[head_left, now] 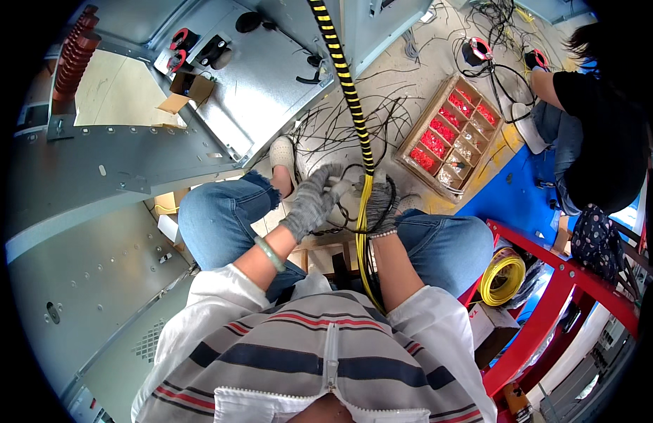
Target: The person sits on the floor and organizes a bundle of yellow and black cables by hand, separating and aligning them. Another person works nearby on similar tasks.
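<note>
A cable bundle wrapped in black and yellow spiral hangs from the top edge down between my hands. Below the wrap its yellow wires run loose toward my lap. My left hand, in a grey knit glove, is closed with its fingertips pinching a thin black wire that loops beside the bundle. Just right of the yellow wires and partly behind them is my gloved right hand. Black wire loops over it, and its fingers are mostly hidden.
A wooden compartment box with red and clear small parts lies ahead right. Black wires litter the floor. Metal cabinet panels stand left. A co-worker sits at right, beyond a red frame and a yellow wire coil.
</note>
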A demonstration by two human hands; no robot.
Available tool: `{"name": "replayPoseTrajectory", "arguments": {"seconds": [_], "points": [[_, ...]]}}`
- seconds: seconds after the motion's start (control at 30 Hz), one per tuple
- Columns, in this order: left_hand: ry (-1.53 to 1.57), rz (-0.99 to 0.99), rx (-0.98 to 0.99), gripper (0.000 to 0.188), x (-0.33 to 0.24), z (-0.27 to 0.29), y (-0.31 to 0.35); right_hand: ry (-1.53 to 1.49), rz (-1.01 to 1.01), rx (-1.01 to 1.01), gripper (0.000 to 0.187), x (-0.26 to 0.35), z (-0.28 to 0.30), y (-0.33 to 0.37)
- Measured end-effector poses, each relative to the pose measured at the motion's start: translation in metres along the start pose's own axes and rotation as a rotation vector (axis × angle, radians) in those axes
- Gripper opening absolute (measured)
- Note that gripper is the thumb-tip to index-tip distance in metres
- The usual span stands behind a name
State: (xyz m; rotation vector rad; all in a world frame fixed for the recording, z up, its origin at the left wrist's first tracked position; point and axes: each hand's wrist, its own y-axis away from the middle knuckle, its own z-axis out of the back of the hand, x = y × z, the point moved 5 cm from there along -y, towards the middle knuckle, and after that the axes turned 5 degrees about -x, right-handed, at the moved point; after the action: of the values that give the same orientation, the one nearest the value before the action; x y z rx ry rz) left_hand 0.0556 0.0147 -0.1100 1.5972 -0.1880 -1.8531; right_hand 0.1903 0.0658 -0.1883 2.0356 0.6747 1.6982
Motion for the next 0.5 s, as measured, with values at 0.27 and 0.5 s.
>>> {"name": "replayPoseTrajectory", "arguments": {"seconds": [0.27, 0.5], "points": [[0.455, 0.186, -0.076, 0.023, 0.020, -0.045, -0.023, -0.199, 0.025, -0.062, 0.017, 0.054, 0.015, 0.004], [0.206, 0.223, -0.237, 0.036, 0.059, -0.001, -0.051, -0.722, 0.455, 0.623, 0.024, 0.386, 0.132, 0.146]]}}
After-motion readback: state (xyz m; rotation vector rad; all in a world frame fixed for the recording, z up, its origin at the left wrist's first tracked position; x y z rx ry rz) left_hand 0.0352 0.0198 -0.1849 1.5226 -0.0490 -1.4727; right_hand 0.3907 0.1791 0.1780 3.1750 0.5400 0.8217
